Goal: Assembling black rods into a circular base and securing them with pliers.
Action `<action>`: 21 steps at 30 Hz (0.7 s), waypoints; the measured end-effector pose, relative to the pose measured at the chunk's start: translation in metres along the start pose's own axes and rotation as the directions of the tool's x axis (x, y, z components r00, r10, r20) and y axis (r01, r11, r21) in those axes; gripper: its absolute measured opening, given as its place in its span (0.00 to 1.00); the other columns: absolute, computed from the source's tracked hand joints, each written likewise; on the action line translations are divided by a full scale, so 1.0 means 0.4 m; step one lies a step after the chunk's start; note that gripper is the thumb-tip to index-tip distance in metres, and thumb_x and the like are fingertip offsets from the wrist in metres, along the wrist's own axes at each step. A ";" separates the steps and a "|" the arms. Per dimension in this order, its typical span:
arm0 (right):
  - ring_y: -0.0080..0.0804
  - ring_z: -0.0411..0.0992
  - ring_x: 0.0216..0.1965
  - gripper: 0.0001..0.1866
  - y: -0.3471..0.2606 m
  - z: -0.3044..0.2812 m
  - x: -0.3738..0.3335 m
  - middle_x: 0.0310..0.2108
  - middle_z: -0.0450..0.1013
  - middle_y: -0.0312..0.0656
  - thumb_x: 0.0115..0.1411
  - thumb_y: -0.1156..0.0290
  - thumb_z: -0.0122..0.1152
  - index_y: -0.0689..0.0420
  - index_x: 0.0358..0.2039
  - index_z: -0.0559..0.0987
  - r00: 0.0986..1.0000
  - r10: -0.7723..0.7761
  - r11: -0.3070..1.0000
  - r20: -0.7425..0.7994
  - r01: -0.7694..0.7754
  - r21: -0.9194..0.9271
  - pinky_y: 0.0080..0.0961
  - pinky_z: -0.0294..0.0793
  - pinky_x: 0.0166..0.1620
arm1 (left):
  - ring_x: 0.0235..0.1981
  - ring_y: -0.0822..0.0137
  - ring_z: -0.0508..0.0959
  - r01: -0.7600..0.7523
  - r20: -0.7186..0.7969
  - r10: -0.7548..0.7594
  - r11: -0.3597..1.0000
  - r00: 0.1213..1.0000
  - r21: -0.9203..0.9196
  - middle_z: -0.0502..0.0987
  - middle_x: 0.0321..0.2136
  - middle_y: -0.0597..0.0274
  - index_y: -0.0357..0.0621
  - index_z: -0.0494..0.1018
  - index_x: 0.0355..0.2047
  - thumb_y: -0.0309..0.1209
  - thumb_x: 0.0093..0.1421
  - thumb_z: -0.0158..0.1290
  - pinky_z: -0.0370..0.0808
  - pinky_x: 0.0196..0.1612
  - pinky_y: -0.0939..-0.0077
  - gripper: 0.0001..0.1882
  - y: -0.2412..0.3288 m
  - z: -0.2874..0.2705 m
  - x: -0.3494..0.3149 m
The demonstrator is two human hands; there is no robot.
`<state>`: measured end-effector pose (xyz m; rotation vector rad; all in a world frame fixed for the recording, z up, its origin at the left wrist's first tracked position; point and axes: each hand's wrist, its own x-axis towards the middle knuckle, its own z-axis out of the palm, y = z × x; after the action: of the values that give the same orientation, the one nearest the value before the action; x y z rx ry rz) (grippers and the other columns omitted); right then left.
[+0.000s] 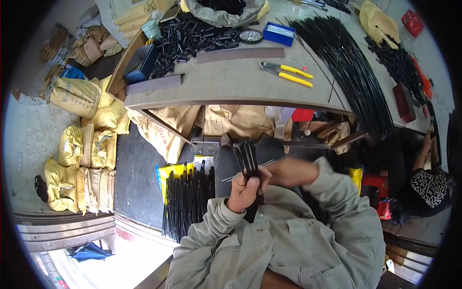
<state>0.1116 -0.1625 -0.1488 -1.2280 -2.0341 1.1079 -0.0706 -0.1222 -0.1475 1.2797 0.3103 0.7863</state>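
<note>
In front of my lap my left hand (244, 192) is closed around several flat black strips (249, 159), which stand upright and fan out at the top. Thin silvery rods (231, 178) cross behind the fist at a slant; which hand holds them is unclear. Just to the right, my right hand (292, 172) is smeared by motion, with its fingers close to the strips. Beside my left knee, a thick bundle of similar black strips (185, 200) stands against a yellow bag (175, 170).
On the table (211, 86) lie yellow-handled pliers (288, 74), a heap of short black parts (192, 41), a blue box (279, 34) and long black rods (346, 67). Filled sacks (91, 144) line the left wall. Another person (428, 185) sits at the right.
</note>
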 end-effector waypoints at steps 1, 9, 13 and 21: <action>0.39 0.72 0.40 0.22 -0.031 -0.067 0.024 0.43 0.71 0.45 0.50 0.77 0.55 0.57 0.48 0.69 0.982 -0.025 0.993 -0.185 0.004 -0.115 0.27 0.70 0.40 | 0.15 0.73 0.66 -0.013 0.000 0.013 1.000 1.000 -0.005 0.67 0.15 0.65 0.34 0.68 0.28 0.42 0.63 0.35 0.65 0.20 0.81 0.22 -0.008 0.008 0.005; 0.39 0.72 0.39 0.15 -0.154 -0.377 0.301 0.39 0.74 0.42 0.53 0.75 0.50 0.59 0.42 0.74 0.917 -0.155 0.988 0.367 0.146 0.052 0.28 0.70 0.41 | 0.17 0.68 0.71 0.181 0.011 -0.185 0.946 0.983 -0.269 0.69 0.17 0.60 0.36 0.65 0.35 0.48 0.62 0.38 0.66 0.19 0.80 0.23 -0.065 -0.075 0.070; 0.44 0.70 0.35 0.07 0.097 -0.560 0.538 0.33 0.72 0.46 0.51 0.72 0.55 0.58 0.31 0.76 0.925 -0.220 0.709 -0.311 -0.068 -0.702 0.33 0.70 0.38 | 0.23 0.72 0.73 0.291 -0.085 -0.329 0.909 0.940 -0.298 0.73 0.23 0.58 0.36 0.63 0.39 0.38 0.63 0.40 0.70 0.26 0.81 0.15 -0.070 -0.094 0.141; 0.43 0.69 0.41 0.07 0.278 -0.617 0.759 0.38 0.67 0.53 0.47 0.74 0.56 0.60 0.27 0.76 0.910 -0.182 0.329 -0.372 -0.301 -0.895 0.35 0.70 0.40 | 0.31 0.64 0.77 0.457 -0.190 -0.552 0.804 0.812 -0.381 0.75 0.28 0.52 0.34 0.67 0.38 0.36 0.63 0.41 0.75 0.36 0.75 0.15 -0.105 -0.144 0.200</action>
<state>0.2113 0.2296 -0.1062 -1.8486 -2.2591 -0.5870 -0.0345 -0.0291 -0.1868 0.7118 0.7105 0.5235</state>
